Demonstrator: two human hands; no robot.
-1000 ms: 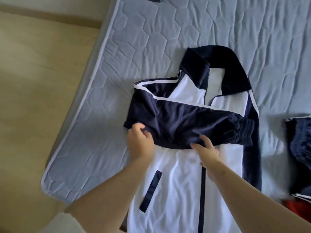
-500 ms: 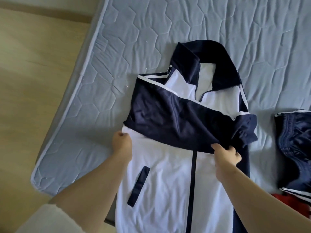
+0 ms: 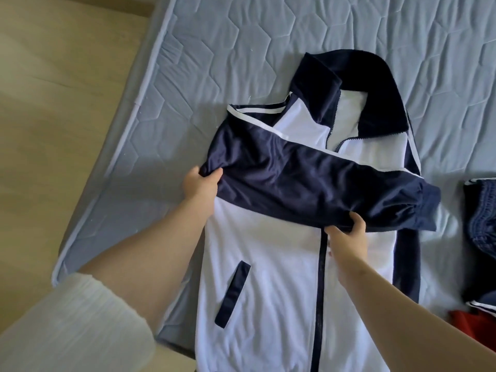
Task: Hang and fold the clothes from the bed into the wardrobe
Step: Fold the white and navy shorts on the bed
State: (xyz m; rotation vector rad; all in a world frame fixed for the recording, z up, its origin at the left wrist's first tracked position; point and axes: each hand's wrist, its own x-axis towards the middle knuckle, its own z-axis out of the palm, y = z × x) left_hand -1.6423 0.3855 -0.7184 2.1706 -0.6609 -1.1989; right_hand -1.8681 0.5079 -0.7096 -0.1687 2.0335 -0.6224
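Note:
A white and navy zip jacket [image 3: 268, 264] lies front up on the blue quilted mattress [image 3: 241, 49], collar pointing away from me. Its navy left sleeve [image 3: 308, 189] is folded across the chest toward the right. My left hand [image 3: 201, 186] grips the folded edge of that sleeve at the jacket's left side. My right hand [image 3: 349, 237] pinches the sleeve's lower edge near the centre zip, just short of the cuff [image 3: 426, 210].
Folded navy clothes with white stripes [image 3: 483, 224] lie at the right edge of the mattress, with a red garment [image 3: 472, 328] below them. Wooden floor [image 3: 53, 130] runs along the mattress's left edge.
My left hand moved up and left along the jacket's side and now grips the sleeve fold. My right hand shifted left along the sleeve's lower edge. The sleeve lies flatter across the chest.

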